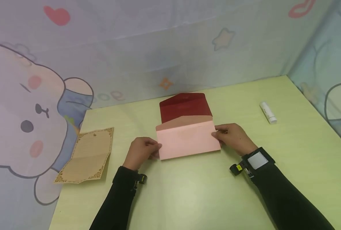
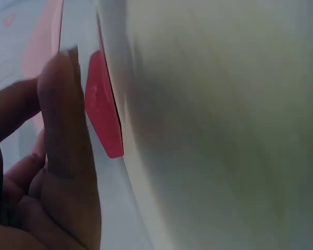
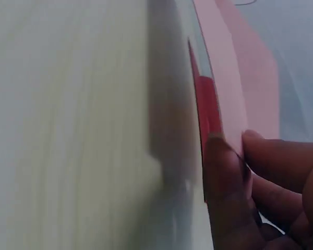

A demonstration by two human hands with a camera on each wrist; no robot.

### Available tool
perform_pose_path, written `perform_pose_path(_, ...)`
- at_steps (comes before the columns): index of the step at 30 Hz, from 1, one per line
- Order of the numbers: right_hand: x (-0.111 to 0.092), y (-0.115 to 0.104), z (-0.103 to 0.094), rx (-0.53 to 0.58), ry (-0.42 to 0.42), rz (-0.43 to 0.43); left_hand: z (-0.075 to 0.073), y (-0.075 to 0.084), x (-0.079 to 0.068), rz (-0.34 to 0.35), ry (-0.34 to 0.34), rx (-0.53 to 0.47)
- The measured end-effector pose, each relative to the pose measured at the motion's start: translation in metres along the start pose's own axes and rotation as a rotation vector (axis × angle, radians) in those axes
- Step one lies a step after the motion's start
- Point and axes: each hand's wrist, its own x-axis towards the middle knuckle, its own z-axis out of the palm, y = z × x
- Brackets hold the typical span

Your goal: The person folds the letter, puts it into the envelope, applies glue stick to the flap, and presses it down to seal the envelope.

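A pink envelope [image 1: 187, 140], its flap raised, is held up off the table between both hands. My left hand [image 1: 141, 151] pinches its left edge, and in the left wrist view the thumb and fingers meet at the pink paper [image 2: 44, 39]. On the other side my right hand [image 1: 233, 137] pinches the right edge; the right wrist view has thumb and fingers on either face of the envelope [image 3: 227, 67]. Behind it a dark red envelope [image 1: 185, 107], flap unfolded, lies on the table, its lower part hidden by the pink one.
At the left edge of the pale yellow table [image 1: 193, 195] stands a creased beige letter sheet [image 1: 87, 155] with an ornate border. A white glue-stick-like tube [image 1: 268, 112] lies at the right. A printed cloth [image 1: 147, 48] hangs behind the table.
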Motion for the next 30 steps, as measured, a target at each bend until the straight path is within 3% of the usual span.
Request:
perform_pose_path(5, 0.003, 0.003, -0.003, -0.225, -0.002, 0.028, 0.005, 0.008, 0.007, 0.033, -0.046, 0.230)
perform_pose_path(11, 0.003, 0.006, -0.005, -0.275, 0.026, 0.043, 0.011, 0.023, 0.006, 0.043, -0.058, 0.370)
perform_pose_path(20, 0.000, 0.007, -0.009, -0.244, 0.026, 0.065, 0.017, 0.030, 0.004, 0.081, -0.017, 0.445)
perform_pose_path(23, 0.000, 0.007, -0.010, -0.238, 0.019, 0.086, 0.019, 0.000, 0.027, 0.096, -0.023, 0.446)
perform_pose_path(24, 0.000, 0.007, -0.010, -0.237, 0.018, 0.089, 0.019, -0.001, 0.027, 0.106, -0.021, 0.447)
perform_pose_path(27, -0.001, 0.007, -0.011, -0.239, 0.018, 0.092, 0.021, -0.026, 0.042, 0.143, -0.003, 0.451)
perform_pose_path(30, -0.002, 0.007, -0.012, -0.237, 0.018, 0.098, 0.018, -0.001, 0.019, 0.138, -0.014, 0.419)
